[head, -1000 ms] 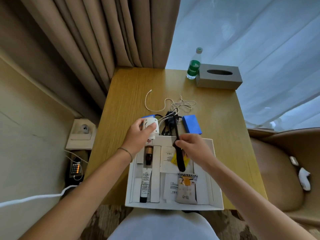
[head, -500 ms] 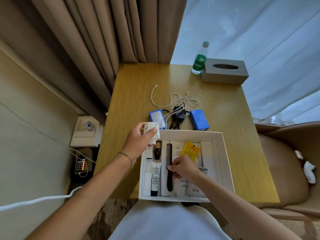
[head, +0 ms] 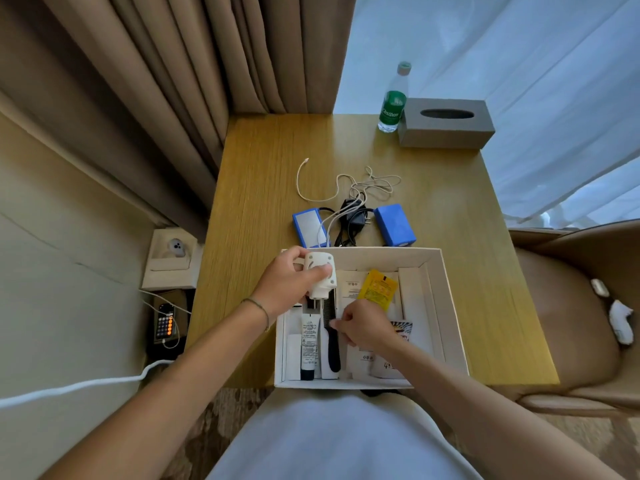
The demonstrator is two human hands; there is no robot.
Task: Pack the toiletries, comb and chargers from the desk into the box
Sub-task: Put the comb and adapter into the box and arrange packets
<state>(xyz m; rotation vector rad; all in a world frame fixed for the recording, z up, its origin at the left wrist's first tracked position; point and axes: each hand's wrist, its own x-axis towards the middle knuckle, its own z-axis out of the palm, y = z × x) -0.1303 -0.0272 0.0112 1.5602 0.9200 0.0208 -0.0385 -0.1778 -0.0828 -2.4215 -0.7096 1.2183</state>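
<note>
Comb (head: 331, 336) lying lengthwise in box (head: 446, 308) beside tube (head: 309, 344), right hand (head: 363, 332) fingertips pinching its spine to seat it; left hand (head: 289, 284) fingers curled round white charger (head: 320, 275) over the box's left end, judged next for placing.

A hotel room or a similar guest bedroom is suggested. A small wooden desk (head: 450, 209) is placed in a corner between heavy beige curtains (head: 194, 64) and a sheer white curtain (head: 519, 64) over a bright window. A grey tissue box (head: 446, 124) and a green-labelled water bottle (head: 393, 102) are kept on the desk. A padded brown chair (head: 571, 306) is seen beside it, and patterned carpet (head: 207, 427) is laid below.
</note>
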